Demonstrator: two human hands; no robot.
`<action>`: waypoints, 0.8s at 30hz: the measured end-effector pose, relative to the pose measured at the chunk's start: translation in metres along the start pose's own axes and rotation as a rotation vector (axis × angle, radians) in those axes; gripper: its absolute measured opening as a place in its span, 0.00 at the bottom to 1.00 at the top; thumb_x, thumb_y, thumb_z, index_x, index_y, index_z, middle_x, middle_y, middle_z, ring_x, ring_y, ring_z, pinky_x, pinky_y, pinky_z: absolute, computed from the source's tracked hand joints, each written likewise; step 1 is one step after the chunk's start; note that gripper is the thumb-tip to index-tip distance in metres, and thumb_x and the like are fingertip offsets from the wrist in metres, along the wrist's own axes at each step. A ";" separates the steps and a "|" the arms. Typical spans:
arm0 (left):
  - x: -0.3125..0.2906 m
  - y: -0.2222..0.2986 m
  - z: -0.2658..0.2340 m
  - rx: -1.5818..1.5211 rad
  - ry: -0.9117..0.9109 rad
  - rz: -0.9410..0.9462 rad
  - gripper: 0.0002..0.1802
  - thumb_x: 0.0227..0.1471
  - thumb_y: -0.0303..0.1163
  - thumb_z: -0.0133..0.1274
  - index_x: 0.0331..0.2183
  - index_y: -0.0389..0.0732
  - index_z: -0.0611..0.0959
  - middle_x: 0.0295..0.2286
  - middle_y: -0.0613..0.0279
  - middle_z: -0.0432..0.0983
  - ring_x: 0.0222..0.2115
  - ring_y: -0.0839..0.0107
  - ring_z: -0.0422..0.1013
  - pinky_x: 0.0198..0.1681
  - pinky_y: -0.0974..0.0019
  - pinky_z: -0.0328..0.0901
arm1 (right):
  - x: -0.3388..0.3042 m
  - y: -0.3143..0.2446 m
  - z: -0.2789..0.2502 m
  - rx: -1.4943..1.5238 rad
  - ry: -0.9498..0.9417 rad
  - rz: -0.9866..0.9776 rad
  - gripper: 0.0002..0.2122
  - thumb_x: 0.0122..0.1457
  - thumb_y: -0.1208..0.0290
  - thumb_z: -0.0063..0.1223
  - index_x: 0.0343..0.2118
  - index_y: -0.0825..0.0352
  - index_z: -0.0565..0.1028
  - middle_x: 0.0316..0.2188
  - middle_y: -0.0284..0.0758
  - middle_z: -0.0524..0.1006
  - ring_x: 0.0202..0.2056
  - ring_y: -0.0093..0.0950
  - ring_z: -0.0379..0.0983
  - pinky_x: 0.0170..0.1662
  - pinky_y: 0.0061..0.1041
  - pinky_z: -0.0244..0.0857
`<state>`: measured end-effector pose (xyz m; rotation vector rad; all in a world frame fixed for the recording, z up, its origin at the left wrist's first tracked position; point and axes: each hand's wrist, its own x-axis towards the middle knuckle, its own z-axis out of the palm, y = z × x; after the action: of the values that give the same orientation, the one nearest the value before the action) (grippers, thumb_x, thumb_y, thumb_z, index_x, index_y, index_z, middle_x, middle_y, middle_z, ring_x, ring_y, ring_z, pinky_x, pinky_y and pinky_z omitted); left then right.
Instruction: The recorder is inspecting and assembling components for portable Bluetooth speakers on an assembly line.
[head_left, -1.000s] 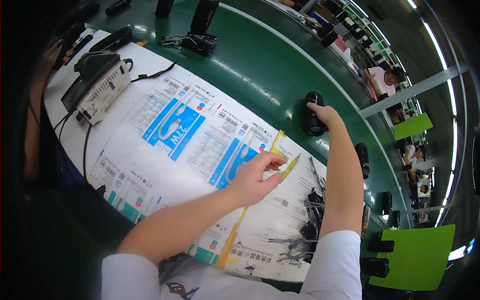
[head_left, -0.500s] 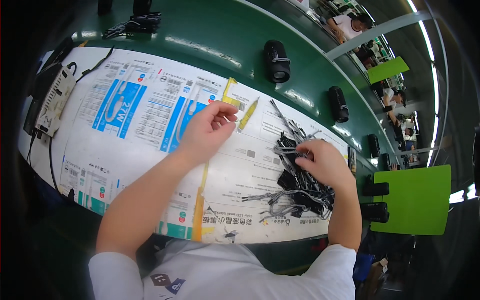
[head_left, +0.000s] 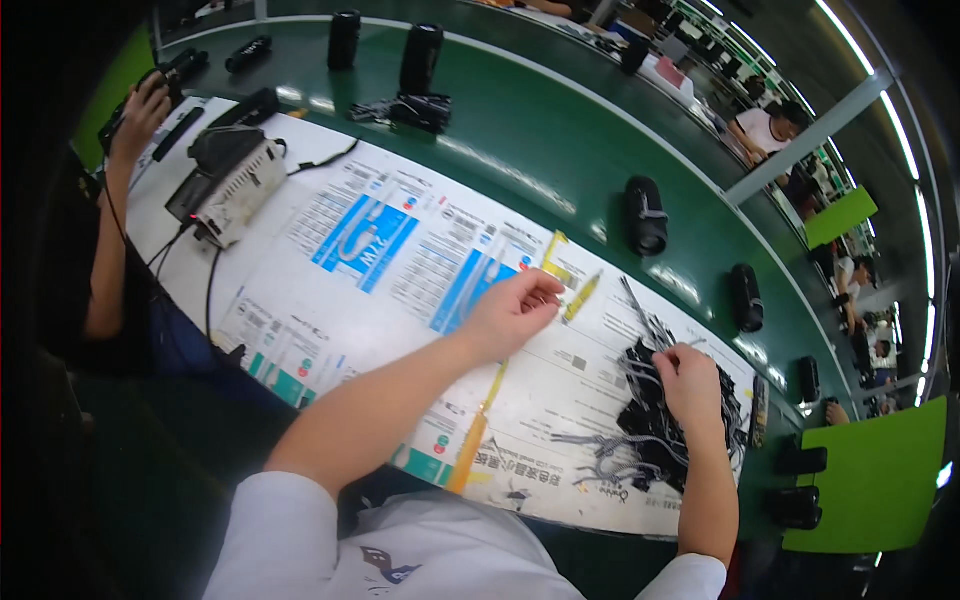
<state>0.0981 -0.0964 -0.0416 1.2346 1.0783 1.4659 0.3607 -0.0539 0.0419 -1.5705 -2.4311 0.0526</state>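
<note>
My right hand is over a tangled pile of black pieces with grey and black cords on the right of the worktable. Its thumb and fingertips close on a cord at the pile's upper left; the exact grip is partly hidden. My left hand hovers above the middle of the table with its fingers curled inward, and nothing shows in them. Just beyond its fingertips lies a slim yellow pointed tool, whose kind I cannot make out.
Printed sheets cover the white table, with yellow tape across them. A white box-shaped device with cables stands left, near another person's hand. Black cylindrical speakers stand on the green conveyor. A green board is at right.
The view has swung left, shifting everything rightward and bringing another person's arm into sight. My right hand's fingertips have drawn together at the cords. My left hand stays curled near the yellow tool.
</note>
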 end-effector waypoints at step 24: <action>-0.016 0.012 -0.001 -0.060 -0.157 0.277 0.30 0.47 0.37 0.56 0.51 0.40 0.65 0.44 0.59 0.68 0.46 0.70 0.64 0.49 0.67 0.58 | -0.018 -0.042 -0.023 1.123 -0.023 -0.128 0.07 0.47 0.87 0.53 0.29 0.70 0.71 0.28 0.29 0.70 0.30 0.17 0.66 0.34 0.14 0.59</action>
<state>0.0971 -0.1146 -0.0332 1.4737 0.7766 1.5639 0.3357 -0.0902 0.0672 -0.8630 -1.8574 1.1656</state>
